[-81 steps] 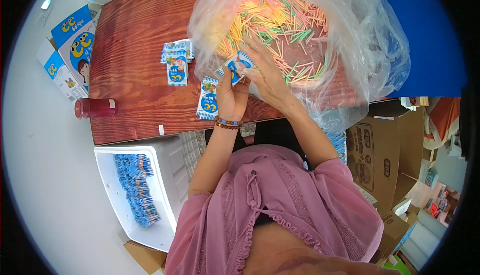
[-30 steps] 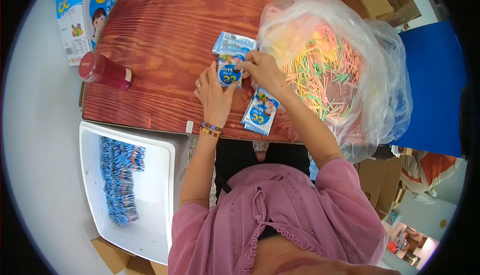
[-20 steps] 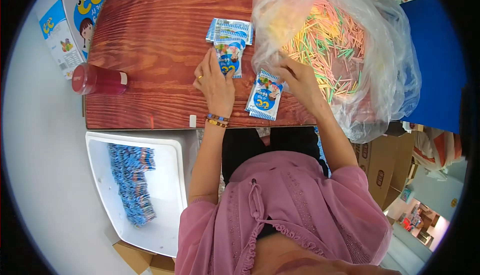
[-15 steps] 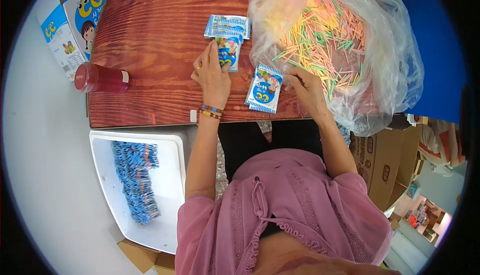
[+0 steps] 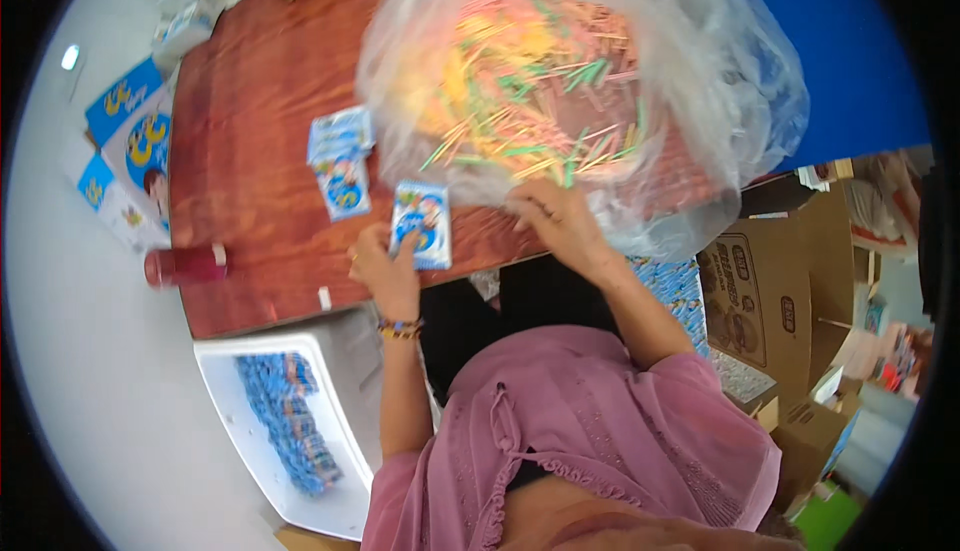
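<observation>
My left hand is at the left side of a small stack of white-and-blue packets near the table's front edge. Its thumb lies on the top packet, and the fingers are apart, bent beside it. A second group of similar packets is spread just beyond, to the left. My right hand is at the near rim of a large clear plastic bag, its fingers curled in by the thin candy-like sticks of pink, yellow and green. Blur hides whether anything is between those fingers.
A jar of red contents lies at the table's left edge. Below it, a white bin contains rows of packets. Printed cartons stand beyond the jar. More packets and a brown cardboard box are at my right.
My left hand has left the farther packet group and come to the nearer stack. My right hand has moved from beside that stack to the bag's rim. The whole view has shifted.
</observation>
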Action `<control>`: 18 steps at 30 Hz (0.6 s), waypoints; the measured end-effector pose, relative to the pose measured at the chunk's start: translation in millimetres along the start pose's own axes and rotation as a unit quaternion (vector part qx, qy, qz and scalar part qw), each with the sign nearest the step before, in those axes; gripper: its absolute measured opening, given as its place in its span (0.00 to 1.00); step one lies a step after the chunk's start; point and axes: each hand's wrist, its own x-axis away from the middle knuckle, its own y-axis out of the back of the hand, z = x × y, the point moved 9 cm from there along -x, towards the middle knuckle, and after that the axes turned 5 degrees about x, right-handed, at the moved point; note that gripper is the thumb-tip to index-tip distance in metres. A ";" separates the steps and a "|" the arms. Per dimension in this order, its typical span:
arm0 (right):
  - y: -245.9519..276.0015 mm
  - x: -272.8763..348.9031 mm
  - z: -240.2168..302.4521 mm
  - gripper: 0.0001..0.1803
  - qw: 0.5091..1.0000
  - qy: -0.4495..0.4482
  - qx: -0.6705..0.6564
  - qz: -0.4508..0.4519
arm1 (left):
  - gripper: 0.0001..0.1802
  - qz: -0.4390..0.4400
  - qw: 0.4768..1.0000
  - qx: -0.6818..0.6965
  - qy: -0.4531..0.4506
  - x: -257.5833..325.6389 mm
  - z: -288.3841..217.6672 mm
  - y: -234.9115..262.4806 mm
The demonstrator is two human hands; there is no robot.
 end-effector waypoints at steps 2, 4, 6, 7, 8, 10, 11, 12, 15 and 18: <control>10.9 1.3 -2.2 0.07 0.999 0.001 -0.037 -0.009 | 0.18 -0.015 0.999 0.017 -0.026 1.4 1.6 -0.8; 15.9 4.9 -9.9 0.07 0.999 0.037 -0.034 -0.008 | 0.15 -0.061 0.994 0.095 0.012 3.6 15.1 -2.7; 29.4 7.3 -11.3 0.07 0.999 0.042 -0.031 -0.010 | 0.13 -0.076 0.993 0.093 0.010 8.0 -0.2 -1.6; 33.6 8.1 -10.3 0.08 0.998 0.053 -0.021 -0.001 | 0.12 -0.083 0.993 0.079 -0.006 7.7 -3.8 -2.4; 39.8 8.6 -3.7 0.08 0.995 0.097 0.008 -0.010 | 0.12 -0.080 0.994 0.073 -0.008 7.5 -6.8 -2.9; 49.4 9.4 -7.2 0.08 0.994 0.112 -0.003 -0.013 | 0.13 -0.105 0.991 0.082 -0.018 9.5 -10.8 2.1; 52.2 9.6 -4.3 0.08 0.991 0.132 -0.011 -0.015 | 0.13 -0.107 0.991 0.076 -0.019 9.8 -5.4 5.1; 55.4 6.6 -6.4 0.08 0.990 0.139 -0.017 -0.013 | 0.11 -0.112 0.992 0.057 -0.032 7.6 -1.7 5.3; 59.4 8.4 -20.1 0.08 0.992 0.128 -0.015 -0.004 | 0.04 -0.112 0.984 -0.036 -0.131 6.3 -25.2 6.0; 83.9 8.4 -18.2 0.10 0.992 0.119 -0.026 -0.035 | 0.05 -0.150 0.973 -0.099 -0.147 8.7 -49.5 13.6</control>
